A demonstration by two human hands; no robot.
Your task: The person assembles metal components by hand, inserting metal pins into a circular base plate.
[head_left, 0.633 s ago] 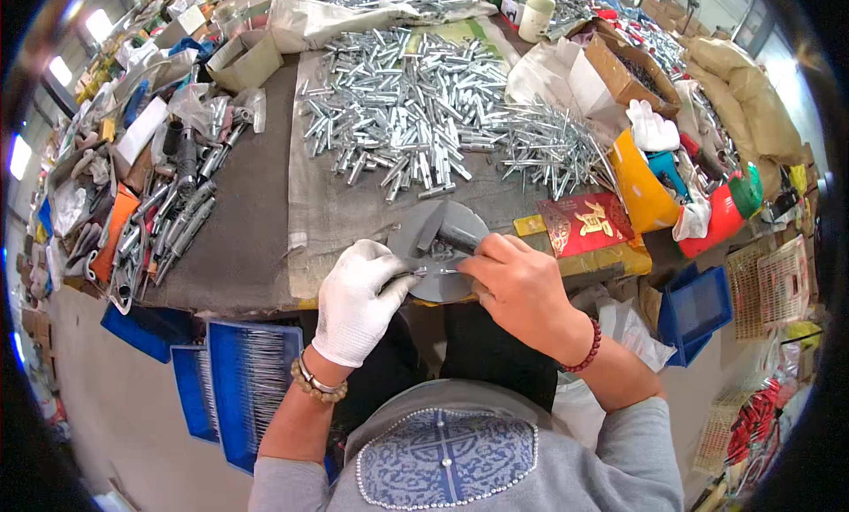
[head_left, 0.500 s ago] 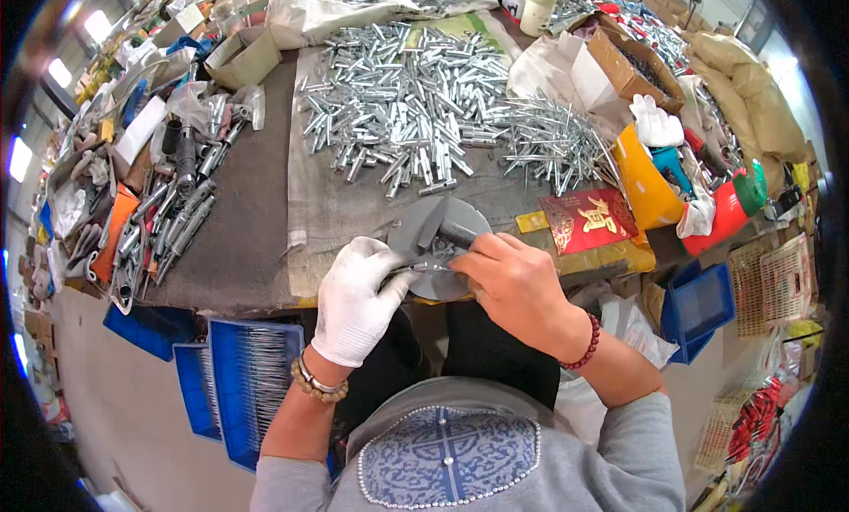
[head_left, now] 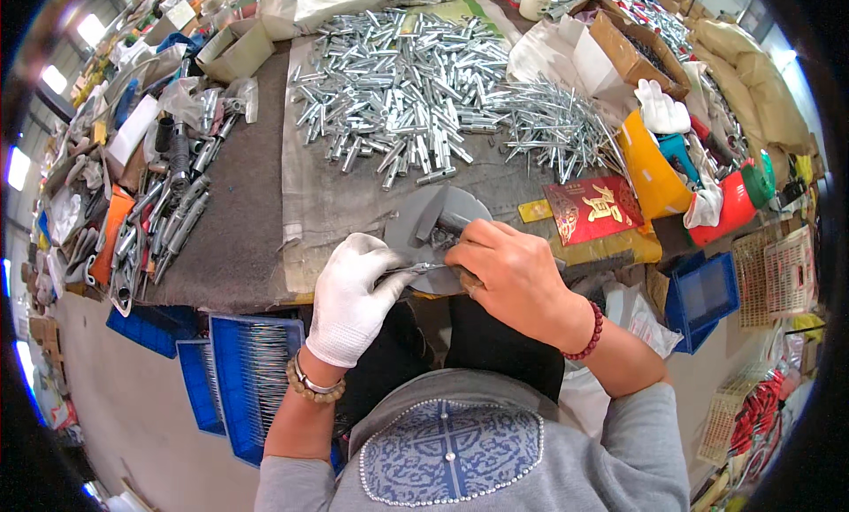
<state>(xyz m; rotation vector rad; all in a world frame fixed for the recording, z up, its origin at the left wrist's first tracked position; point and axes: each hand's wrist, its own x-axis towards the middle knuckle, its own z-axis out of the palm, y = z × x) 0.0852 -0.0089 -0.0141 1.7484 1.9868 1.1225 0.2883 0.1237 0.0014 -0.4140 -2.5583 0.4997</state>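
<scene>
A small metal piece (head_left: pixel 428 267) is pinched by fingers of the gloved left hand (head_left: pixel 349 291), over a grey disc (head_left: pixel 402 222) at the front of the desk (head_left: pixel 239 220); its right end is seemingly held in narrowed fingers of the bare right hand (head_left: pixel 522 278).

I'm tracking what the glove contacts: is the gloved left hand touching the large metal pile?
Apart: the head view shows grey cloth between the gloved left hand and the large metal pile.

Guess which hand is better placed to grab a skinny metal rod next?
Probably the right hand: it's nearer the thin rods, while the gloved left hand is farther away, pinching a metal piece.
</scene>
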